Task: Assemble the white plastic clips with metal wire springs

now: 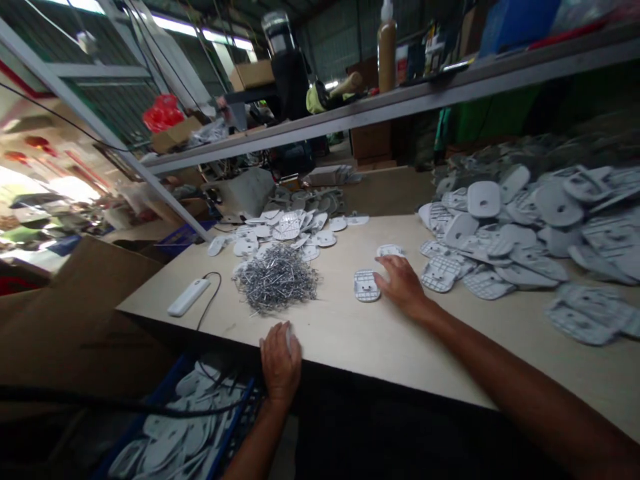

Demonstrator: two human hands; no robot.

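My right hand (404, 285) reaches over the table with its thumb apart from the fingers. The thumb is at the edge of a grey plastic plate (367, 287) with a ribbed face up. Its fingertips are by a second plate (390, 250), partly hidden behind them. My left hand (281, 363) rests at the table's front edge with curled fingers; something pale shows between thumb and fingers, too small to name. Ahead of it lies a heap of thin metal pins (277, 277).
Grey plates are piled at the right (500, 240) and behind the pins (287, 227). A white power bank-like box (189, 297) with a cable lies at the left. Below stands a blue crate (235, 427) of grey parts beside a cardboard box (85, 313). A shelf (320, 124) spans overhead.
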